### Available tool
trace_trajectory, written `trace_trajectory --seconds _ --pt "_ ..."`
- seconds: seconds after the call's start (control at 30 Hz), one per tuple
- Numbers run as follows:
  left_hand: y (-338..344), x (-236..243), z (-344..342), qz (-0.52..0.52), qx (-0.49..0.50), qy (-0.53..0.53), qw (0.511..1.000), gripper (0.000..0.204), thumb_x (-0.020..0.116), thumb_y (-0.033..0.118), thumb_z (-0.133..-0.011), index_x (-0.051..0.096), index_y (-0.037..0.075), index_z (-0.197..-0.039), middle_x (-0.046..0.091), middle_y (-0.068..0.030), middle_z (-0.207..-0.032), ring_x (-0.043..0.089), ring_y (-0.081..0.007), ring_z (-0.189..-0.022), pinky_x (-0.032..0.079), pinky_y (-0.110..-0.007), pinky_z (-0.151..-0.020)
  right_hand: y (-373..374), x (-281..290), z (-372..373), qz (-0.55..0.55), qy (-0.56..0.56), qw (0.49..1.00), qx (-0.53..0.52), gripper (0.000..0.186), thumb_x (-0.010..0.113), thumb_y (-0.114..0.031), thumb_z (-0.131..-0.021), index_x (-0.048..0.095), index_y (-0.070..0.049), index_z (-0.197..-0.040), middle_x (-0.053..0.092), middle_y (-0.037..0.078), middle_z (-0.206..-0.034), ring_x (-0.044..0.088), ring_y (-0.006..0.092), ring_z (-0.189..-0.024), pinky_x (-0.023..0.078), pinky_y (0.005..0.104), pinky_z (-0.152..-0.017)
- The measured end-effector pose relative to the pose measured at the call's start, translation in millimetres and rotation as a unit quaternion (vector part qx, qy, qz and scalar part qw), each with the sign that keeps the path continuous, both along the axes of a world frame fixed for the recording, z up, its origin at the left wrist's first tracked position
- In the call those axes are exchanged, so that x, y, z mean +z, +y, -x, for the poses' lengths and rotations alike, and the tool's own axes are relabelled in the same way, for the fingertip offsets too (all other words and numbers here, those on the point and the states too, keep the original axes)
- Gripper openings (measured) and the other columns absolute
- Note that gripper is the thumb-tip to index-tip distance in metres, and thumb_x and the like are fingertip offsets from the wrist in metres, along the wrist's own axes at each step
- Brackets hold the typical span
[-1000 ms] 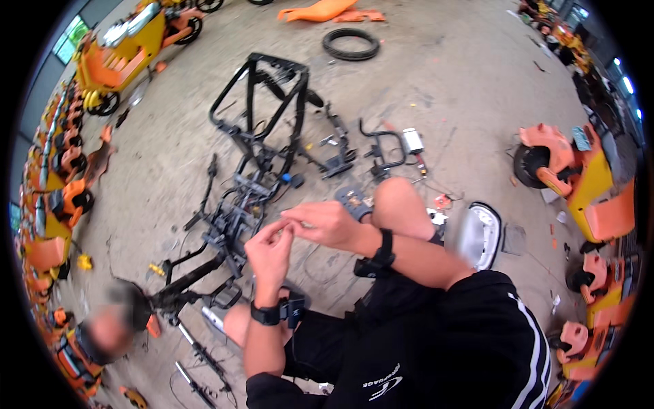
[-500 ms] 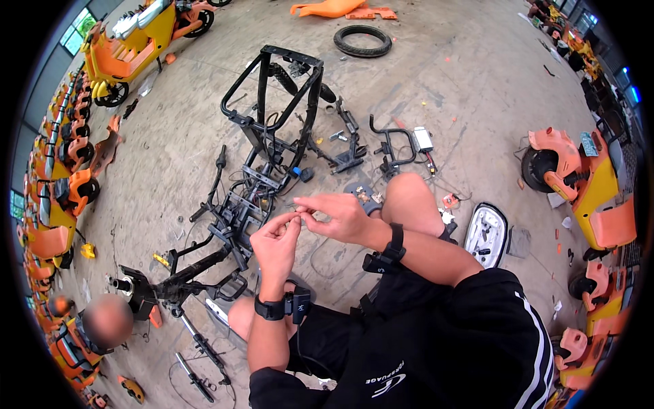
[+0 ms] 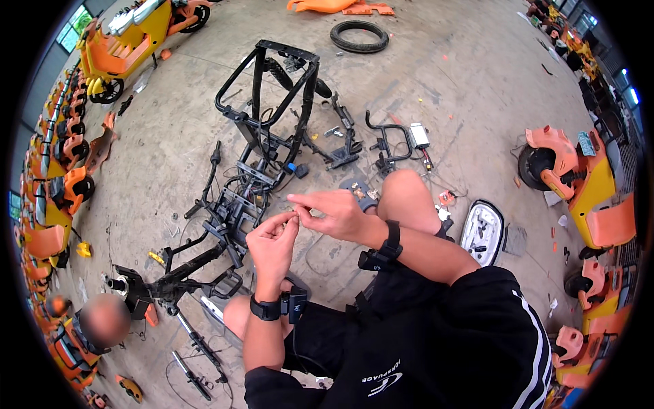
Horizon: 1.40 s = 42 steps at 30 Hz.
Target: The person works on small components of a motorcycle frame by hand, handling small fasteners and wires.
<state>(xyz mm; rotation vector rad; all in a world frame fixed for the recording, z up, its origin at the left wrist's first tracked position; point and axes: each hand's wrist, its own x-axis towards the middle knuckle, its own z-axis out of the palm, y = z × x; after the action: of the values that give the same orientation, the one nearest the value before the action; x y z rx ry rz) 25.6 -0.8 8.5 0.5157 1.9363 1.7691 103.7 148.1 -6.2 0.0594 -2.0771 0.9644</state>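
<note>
My left hand and my right hand meet fingertip to fingertip in front of me, above the floor. Both are closed in a pinch. Whatever lies between the fingertips is too small to make out. Beyond and to the left of my hands lies a stripped black scooter frame, with cables and brackets bunched along its middle. Its rear hoop rises from the floor at the far end. Black straps with small boxes circle both my wrists.
A black tyre lies at the back. To the right are a black tubular bracket, a white box and a white-lined shell. Fork legs lie at left. Orange-yellow scooters stand along both sides; another person is at lower left.
My hands stay pinched together at nearly the same spot. The view has shifted slightly, so the frame and floor parts sit a little higher and further left.
</note>
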Motion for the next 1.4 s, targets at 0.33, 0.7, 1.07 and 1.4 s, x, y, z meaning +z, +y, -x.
trace_trajectory --seconds 0.33,0.7,1.07,1.4 --pt "0 4 4 -0.013 -0.005 -0.013 1.0 0.011 0.071 0.005 -0.088 0.073 -0.004 -0.095 0.049 0.0094 -0.061 0.037 0.0012 -0.049 0.024 -0.018 -0.044 2 0 -1 0.045 0.027 0.998 0.027 0.038 0.073 0.0 -0.079 0.067 -0.003 -0.116 0.072 0.01 -0.087 0.071 0.0219 -0.074 0.056 0.0292 -0.063" --pt "-1 6 1 0.009 -0.016 0.011 1.0 0.011 0.071 0.004 -0.087 0.073 -0.004 -0.095 0.046 0.01 -0.061 0.036 0.001 -0.052 0.023 -0.019 -0.046 7 2 -1 -0.018 0.022 0.999 0.028 0.038 0.073 0.001 -0.077 0.069 -0.002 -0.115 0.072 0.011 -0.084 0.07 0.0209 -0.069 0.055 0.0287 -0.059" --pt "-3 9 -2 -0.018 -0.023 -0.018 0.999 0.012 0.071 0.002 -0.087 0.074 -0.002 -0.098 0.041 0.012 -0.063 0.03 0.002 -0.055 0.019 -0.018 -0.048 5 6 -8 0.187 -0.05 0.978 0.079 0.035 0.068 0.003 -0.082 0.068 0.0 -0.116 0.074 0.012 -0.092 0.071 0.0141 -0.082 0.057 0.0273 -0.074" --pt "-1 13 -1 0.023 -0.019 0.087 0.996 0.012 0.072 0.003 -0.085 0.074 -0.002 -0.096 0.038 0.0118 -0.062 0.029 0.0011 -0.055 0.02 -0.019 -0.049 10 11 -6 0.108 -0.045 0.99 0.084 0.038 0.073 0.003 -0.077 0.07 -0.004 -0.114 0.072 0.011 -0.091 0.071 0.0192 -0.08 0.056 0.0283 -0.07"
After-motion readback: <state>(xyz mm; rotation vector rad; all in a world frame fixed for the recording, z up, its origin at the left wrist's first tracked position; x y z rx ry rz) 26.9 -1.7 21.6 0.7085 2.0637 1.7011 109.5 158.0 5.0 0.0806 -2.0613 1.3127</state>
